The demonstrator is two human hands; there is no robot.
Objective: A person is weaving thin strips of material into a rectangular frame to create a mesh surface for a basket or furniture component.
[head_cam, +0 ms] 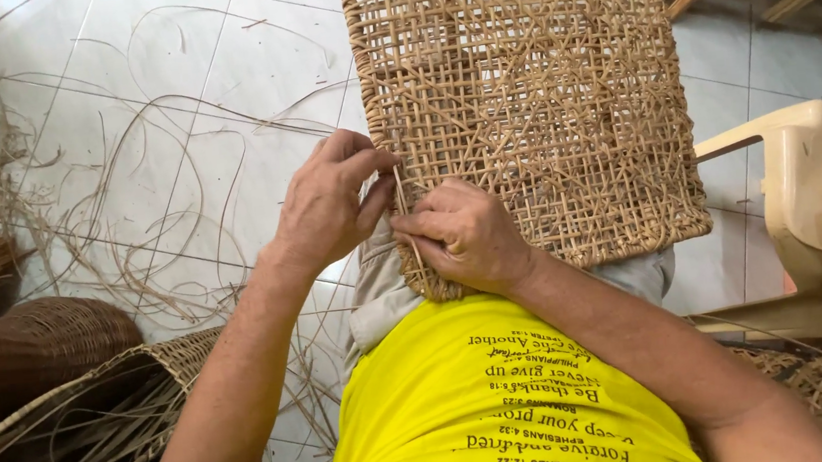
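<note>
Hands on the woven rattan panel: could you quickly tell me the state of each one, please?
Left hand: closed, pinching the edge of the woven panel.
Right hand: closed, pinching a thin rattan strand at that edge.

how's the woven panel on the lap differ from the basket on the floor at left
The woven panel is flat, pale tan and open-meshed; the basket is a hollow, darker shell lying on its side. Both hands, left hand and right hand, work the panel's edge; the basket lies untouched.

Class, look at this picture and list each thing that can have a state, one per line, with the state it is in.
Woven rattan panel: lying on the lap, open weave.
Rattan strip: pinched at the panel's edge.
Left hand: closed on the panel's edge.
Right hand: pinching the strip.
Loose strips: scattered on the floor.
Plastic chair: upright.
</note>
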